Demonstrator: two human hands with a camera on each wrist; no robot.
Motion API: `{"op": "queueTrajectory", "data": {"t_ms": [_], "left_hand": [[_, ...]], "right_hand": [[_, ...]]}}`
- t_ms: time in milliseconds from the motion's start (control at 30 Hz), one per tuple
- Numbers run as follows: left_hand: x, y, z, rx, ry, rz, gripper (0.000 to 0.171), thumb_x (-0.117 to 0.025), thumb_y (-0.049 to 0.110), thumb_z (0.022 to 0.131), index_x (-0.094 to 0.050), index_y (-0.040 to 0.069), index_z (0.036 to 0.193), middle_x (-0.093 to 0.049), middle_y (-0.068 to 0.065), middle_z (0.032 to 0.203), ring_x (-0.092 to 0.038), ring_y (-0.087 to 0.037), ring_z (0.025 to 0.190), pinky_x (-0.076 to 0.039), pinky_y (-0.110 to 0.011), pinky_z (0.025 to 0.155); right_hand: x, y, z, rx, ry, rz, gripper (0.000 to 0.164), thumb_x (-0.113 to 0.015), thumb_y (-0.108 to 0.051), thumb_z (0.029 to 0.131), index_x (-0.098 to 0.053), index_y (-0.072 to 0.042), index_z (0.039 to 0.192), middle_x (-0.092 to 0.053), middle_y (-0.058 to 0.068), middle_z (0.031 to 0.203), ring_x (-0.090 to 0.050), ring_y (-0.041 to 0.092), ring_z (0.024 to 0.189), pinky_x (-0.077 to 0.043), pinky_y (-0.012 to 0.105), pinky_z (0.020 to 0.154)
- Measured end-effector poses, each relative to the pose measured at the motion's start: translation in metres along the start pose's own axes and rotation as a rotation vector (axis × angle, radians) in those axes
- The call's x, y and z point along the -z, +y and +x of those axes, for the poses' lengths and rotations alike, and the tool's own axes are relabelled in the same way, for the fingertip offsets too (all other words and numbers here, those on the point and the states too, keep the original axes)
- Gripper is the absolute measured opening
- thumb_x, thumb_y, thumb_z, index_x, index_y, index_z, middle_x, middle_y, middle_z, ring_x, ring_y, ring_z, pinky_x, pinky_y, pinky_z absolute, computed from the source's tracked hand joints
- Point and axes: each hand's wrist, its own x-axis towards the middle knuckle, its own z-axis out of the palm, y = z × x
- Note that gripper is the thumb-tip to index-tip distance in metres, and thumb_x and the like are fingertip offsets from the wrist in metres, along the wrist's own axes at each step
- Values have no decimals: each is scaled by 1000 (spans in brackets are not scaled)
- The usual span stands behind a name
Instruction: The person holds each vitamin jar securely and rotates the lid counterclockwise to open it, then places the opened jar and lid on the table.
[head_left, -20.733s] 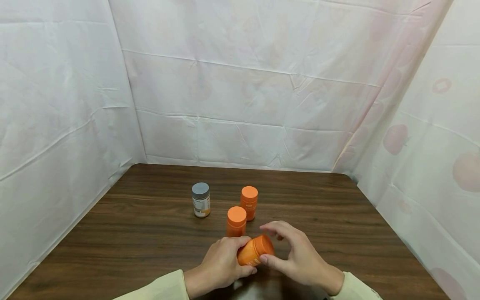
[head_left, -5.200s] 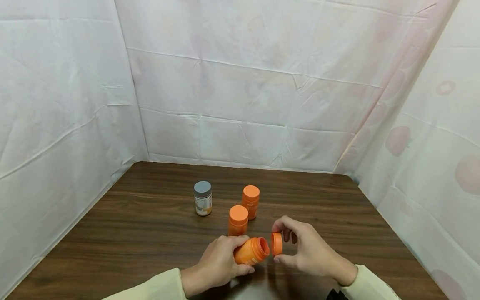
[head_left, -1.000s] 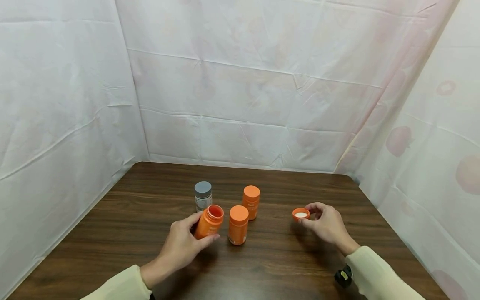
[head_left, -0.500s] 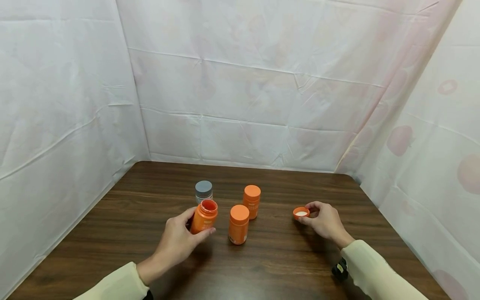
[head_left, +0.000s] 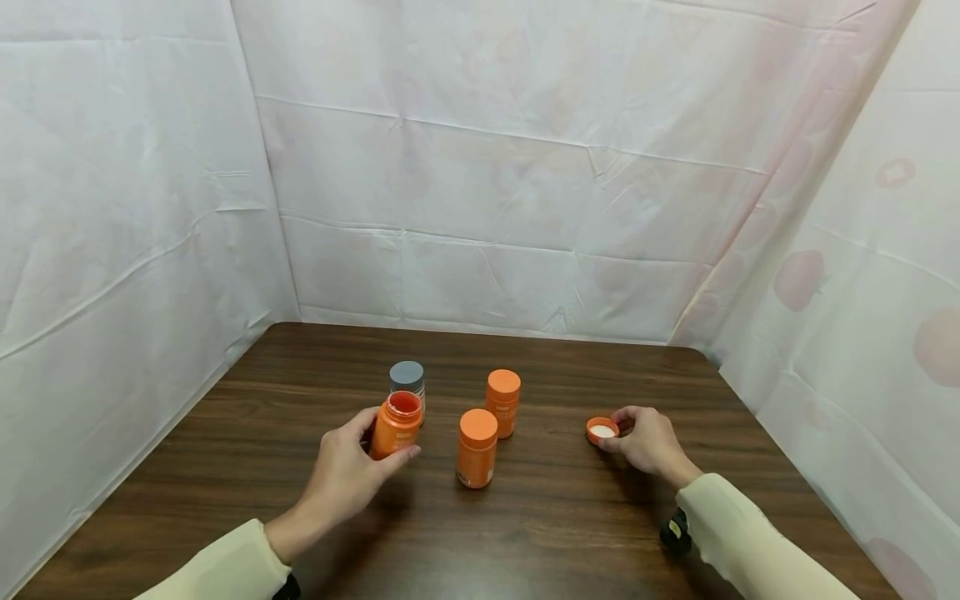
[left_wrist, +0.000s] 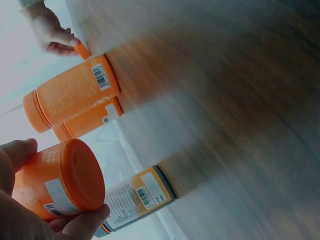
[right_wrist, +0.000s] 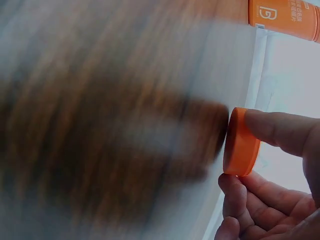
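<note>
My left hand (head_left: 343,477) grips an uncapped orange bottle (head_left: 394,435), mouth up and leaning a little. Its base (left_wrist: 86,175) shows in the left wrist view, raised off the table. On the right, my right hand (head_left: 651,443) pinches an orange lid (head_left: 592,438) between thumb and fingers, its white inside facing up. In the right wrist view the lid (right_wrist: 242,145) is at the tabletop; whether it touches is hard to tell. Two capped orange bottles stand between the hands, a nearer bottle (head_left: 477,458) and a farther bottle (head_left: 504,408).
Behind the held bottle stands a grey-capped bottle (head_left: 407,375), partly hidden in the head view; its label (left_wrist: 131,200) shows in the left wrist view. All stand on a dark wooden table (head_left: 555,533). White sheeting (head_left: 480,183) rises along the back and both sides.
The lid, earlier on the bottle, has come off in my right hand, and the hands have parted. Over the last second the bottle moved left and slightly away; the lid barely moved.
</note>
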Motion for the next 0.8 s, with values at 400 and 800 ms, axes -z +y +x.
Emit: {"op": "queueTrajectory", "data": {"t_ms": [400,800], "left_hand": [[5,-5,9,13,38,50,57,-94,21,75,-65,5,122,-74,-10,108,-71,-22,92,-59,-40,78],[9,-13,15,55,50,76,59,-91,20,80,-60,1,126,-71,-17,114,-70,-30,98,-57,-50,84]], "right_hand": [[-5,-2,-4,-33,-10,3,50,-88,-16,79,-65,0,120,-70,12,107,-64,21,83,-53,43,78],[3,-13,-19,16,52,-43,50,-79,-30,90,-62,-1,128,-65,18,120,-62,38,109,-51,54,87]]}}
